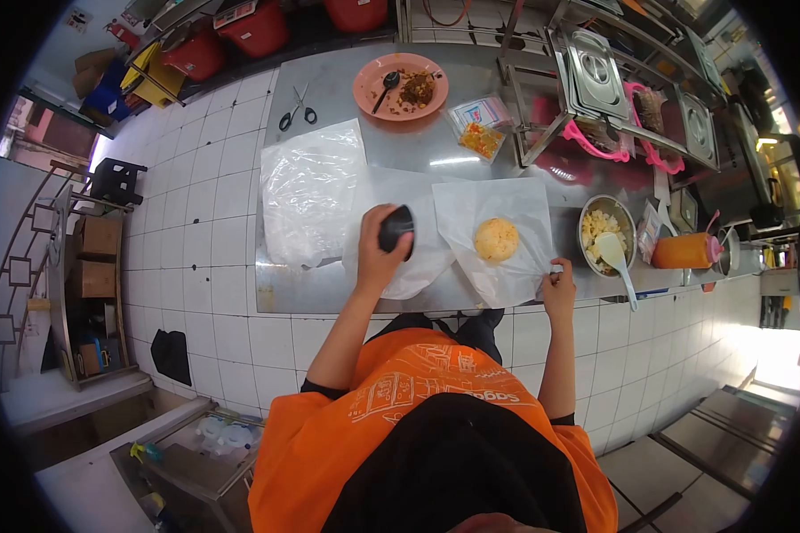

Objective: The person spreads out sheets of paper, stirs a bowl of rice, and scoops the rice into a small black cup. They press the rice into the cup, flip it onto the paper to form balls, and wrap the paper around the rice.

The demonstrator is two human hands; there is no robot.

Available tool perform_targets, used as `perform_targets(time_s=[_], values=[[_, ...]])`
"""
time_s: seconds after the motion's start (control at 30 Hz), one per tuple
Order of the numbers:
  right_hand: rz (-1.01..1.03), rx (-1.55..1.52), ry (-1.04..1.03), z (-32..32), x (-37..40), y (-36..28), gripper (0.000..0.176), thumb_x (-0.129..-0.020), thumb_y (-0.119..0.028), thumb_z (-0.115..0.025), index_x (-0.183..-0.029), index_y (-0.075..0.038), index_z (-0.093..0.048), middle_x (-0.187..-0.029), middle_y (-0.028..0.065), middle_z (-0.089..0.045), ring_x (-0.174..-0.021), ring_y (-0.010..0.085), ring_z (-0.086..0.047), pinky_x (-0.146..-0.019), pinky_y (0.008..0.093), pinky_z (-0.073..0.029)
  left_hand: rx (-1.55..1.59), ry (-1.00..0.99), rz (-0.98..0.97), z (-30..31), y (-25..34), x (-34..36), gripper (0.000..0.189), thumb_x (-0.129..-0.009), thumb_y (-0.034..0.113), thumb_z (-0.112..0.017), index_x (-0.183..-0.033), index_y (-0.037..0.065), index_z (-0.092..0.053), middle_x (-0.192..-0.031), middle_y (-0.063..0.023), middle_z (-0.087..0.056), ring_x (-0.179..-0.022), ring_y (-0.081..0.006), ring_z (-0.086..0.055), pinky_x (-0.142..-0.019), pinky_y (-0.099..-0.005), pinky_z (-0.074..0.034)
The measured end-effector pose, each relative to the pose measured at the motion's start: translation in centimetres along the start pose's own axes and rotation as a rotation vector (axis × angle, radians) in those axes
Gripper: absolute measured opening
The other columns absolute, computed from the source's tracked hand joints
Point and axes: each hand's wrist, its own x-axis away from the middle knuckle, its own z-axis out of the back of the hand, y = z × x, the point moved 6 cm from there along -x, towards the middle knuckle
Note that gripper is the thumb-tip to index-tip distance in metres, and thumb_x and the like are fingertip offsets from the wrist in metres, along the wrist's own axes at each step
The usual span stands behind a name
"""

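Observation:
My left hand (378, 253) is wrapped around a small black bowl (397, 229), tilted above a white sheet on the steel table. A round mound of yellowish rice (495, 241) sits on a sheet of white wrapping paper (458, 209). At that paper's lower right corner, my right hand (557, 289) has its fingers closed on the edge. Just right of it stands a metal bowl (585, 235) of rice with a white rice paddle (615, 258) resting in it. To the left lies a stack of clear plastic sheets (307, 195).
A pink plate (369, 80) with dark food and a black spoon is at the back. Scissors (299, 114) lie left of it, a bag of chopped vegetables (481, 140) right. A steel rack (529, 133) borders the right; an orange-filled container (684, 251) stands beyond the metal bowl.

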Motion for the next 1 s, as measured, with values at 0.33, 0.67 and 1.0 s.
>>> perform_targets(time_s=[0.33, 0.67, 1.0], values=[[0.131, 0.128, 0.143, 1.6, 4.2, -6.7, 0.018, -0.086, -0.013, -0.059, -0.104, -0.011, -0.054, -0.063, 0.0041, -0.053, -0.058, 0.0172, -0.053, -0.053, 0.0320, -0.043, -0.820, -0.324, -0.128, -3.0, -3.3, -0.6, 0.054, -0.071, 0.036, -0.073, -0.121, 0.025, -0.057, -0.129, -0.0066, -0.045, -0.110, -0.0339, -0.043, -0.092, -0.0462, -0.035], [0.299, -0.426, -0.659, -13.3, 8.3, -15.6, 0.043, -0.088, -0.012, -0.059, -0.128, -0.007, -0.045, -0.110, 0.0171, -0.052, -0.087, 0.0227, -0.060, -0.075, 0.0323, -0.049, -0.611, -0.202, -0.016, -1.0, -4.1, -0.6, 0.083, -0.065, 0.030, -0.079, -0.137, 0.014, -0.039, -0.131, -0.0194, -0.040, -0.116, -0.0398, -0.040, -0.098, -0.0503, -0.034], [0.259, -0.578, -0.585, -10.1, 9.2, -16.0, 0.040, -0.088, -0.006, -0.057, -0.126, -0.009, -0.048, -0.101, 0.0070, -0.049, -0.081, 0.0130, -0.053, -0.069, 0.0234, -0.044, -0.451, 0.173, -0.157, 3.3, 1.2, -5.3, 0.082, -0.064, 0.021, -0.082, -0.133, 0.007, -0.040, -0.132, -0.0187, -0.041, -0.121, -0.0378, -0.038, -0.101, -0.0467, -0.032]])
